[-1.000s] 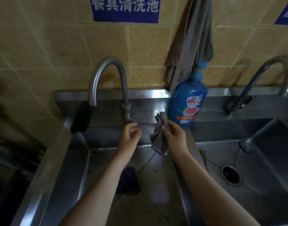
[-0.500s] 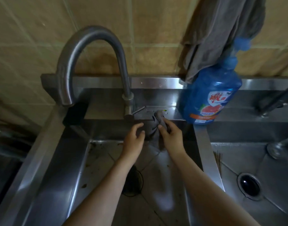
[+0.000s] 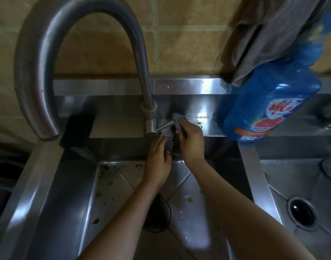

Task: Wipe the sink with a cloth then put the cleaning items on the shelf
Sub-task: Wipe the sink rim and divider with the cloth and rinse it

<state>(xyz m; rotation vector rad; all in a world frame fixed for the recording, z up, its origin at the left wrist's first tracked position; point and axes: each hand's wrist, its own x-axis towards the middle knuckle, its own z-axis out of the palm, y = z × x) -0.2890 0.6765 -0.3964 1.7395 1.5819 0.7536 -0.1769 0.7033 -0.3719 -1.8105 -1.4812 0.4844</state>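
The small grey cloth (image 3: 176, 117) lies bunched on the steel sink's back ledge (image 3: 207, 126), just right of the tap lever (image 3: 165, 126). It trails over the ledge's edge towards the person. The right hand (image 3: 190, 141) presses and grips it with curled fingers. The left hand (image 3: 158, 162) is beside it, fingers loose and fairly straight, grasping nothing.

There are two basins, two drains (image 3: 157, 216) (image 3: 302, 212), one curved steel tap (image 3: 48, 53), one blue detergent bottle (image 3: 269, 109), one black sponge (image 3: 77, 130) and one hanging grey towel (image 3: 264, 34). Food scraps dot the left basin (image 3: 104, 184), and the wall (image 3: 189, 49) is tan tile.
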